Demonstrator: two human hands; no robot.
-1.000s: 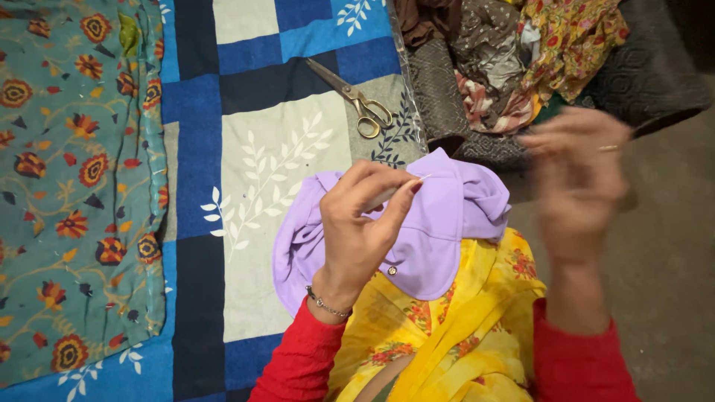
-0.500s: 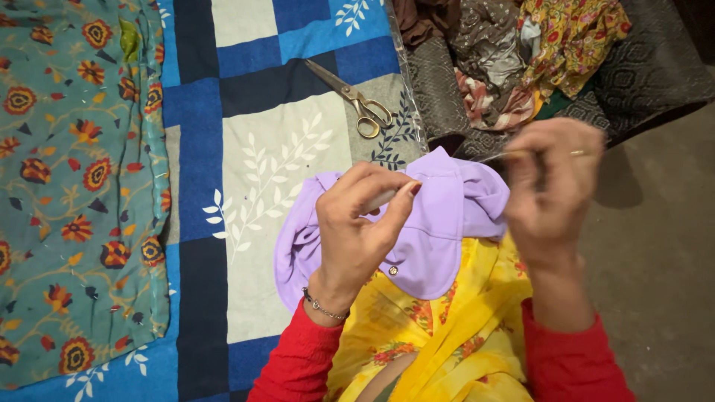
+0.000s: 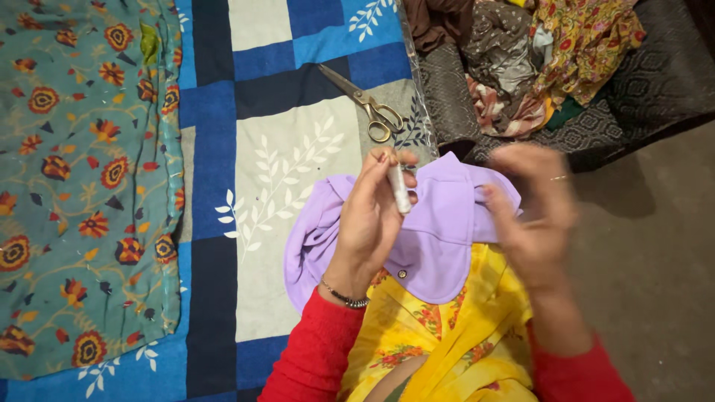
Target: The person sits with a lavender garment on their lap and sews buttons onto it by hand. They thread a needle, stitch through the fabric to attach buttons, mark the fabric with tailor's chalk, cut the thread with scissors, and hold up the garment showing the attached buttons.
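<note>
My left hand (image 3: pixel 372 216) pinches a small white thread spool (image 3: pixel 399 190) upright between thumb and fingers, over a lilac garment (image 3: pixel 439 238) draped on my lap. My right hand (image 3: pixel 532 212) is blurred with motion just right of the spool, its fingers partly curled; whether it holds a thread or needle is not visible. A small snap button (image 3: pixel 402 274) shows on the lilac garment's lower edge. Both arms wear red sleeves, and yellow floral cloth (image 3: pixel 439 335) covers my lap.
Metal scissors (image 3: pixel 365 104) lie on a blue, white and grey patchwork sheet (image 3: pixel 261 149). A teal floral fabric (image 3: pixel 82 179) is spread on the left. A heap of patterned clothes (image 3: pixel 536 59) sits on a dark mat at top right, beside grey floor (image 3: pixel 655 283).
My left hand has turned the spool upright. My right hand has dropped from chest height and moved in toward the spool. The view has shifted slightly.
</note>
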